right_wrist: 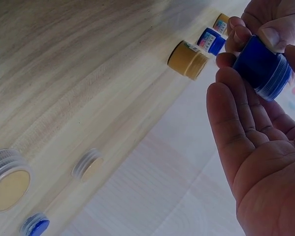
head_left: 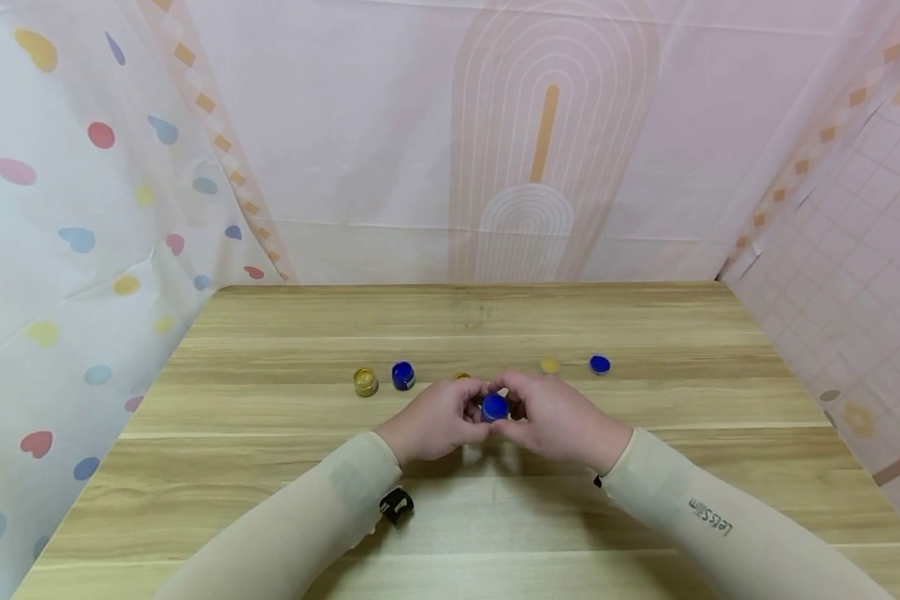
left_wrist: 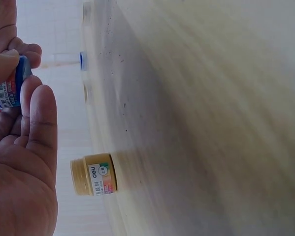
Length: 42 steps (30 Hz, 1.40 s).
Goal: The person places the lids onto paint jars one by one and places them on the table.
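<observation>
Jar (head_left: pixel 495 407), blue, gripped by left hand (head_left: pixel 433 421), right hand (head_left: pixel 558 418); label (left_wrist: pixel 8 94) visible only from left wrist.

"What's mid-frame in the head view?"

"A held jar (head_left: pixel 494 407), between the left hand (head_left: pixel 435 419) and right hand (head_left: pixel 558 417), above the tabletop (head_left: pixel 270 333)."

"Left of centre?"

"An outer jar (head_left: pixel 365 382), an inner jar (head_left: pixel 402 375) just right of it; a third jar (head_left: pixel 461 376) partly hidden behind the left hand."

"Right of centre?"

"One lid (head_left: pixel 550 365) behind the right hand, another lid (head_left: pixel 600 364) further right."
</observation>
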Available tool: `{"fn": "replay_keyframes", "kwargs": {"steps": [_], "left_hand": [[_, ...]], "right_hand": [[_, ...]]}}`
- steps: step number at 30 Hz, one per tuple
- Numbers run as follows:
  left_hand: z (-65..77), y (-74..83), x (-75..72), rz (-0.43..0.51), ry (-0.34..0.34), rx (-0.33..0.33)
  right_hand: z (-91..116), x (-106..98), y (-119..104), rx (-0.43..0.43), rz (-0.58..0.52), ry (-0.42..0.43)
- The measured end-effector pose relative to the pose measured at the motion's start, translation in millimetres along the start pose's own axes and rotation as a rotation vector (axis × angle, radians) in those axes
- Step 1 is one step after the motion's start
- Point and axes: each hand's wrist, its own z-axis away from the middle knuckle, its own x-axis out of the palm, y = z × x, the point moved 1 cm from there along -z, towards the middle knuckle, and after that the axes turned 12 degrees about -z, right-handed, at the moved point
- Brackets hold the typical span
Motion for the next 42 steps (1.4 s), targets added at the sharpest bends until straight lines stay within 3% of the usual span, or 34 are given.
{"fn": "replay_keyframes", "kwargs": {"steps": [7,22,34,42], "left_hand": [[-1.0,-0.8,0.6,0.005,0.005,0.005],[-0.8,2.3,0.9,0.008,-0.008,-0.001],[-0.7,3.7,-0.5,0.014,-0.001,-0.003],[-2.0,3.2,0.9,0.031,-0.017,0.006]], "right_hand": [[1.0,0.2,-0.5,-0.039,0.009,0.007],[1.3,-0.9,0.0,0.013,0.023,0.006],[2.1,-2.6,-1.2,-0.047,0.038,0.005],[2.5,-3.1,-1.4,0.007,0.005,-0.004]]}}
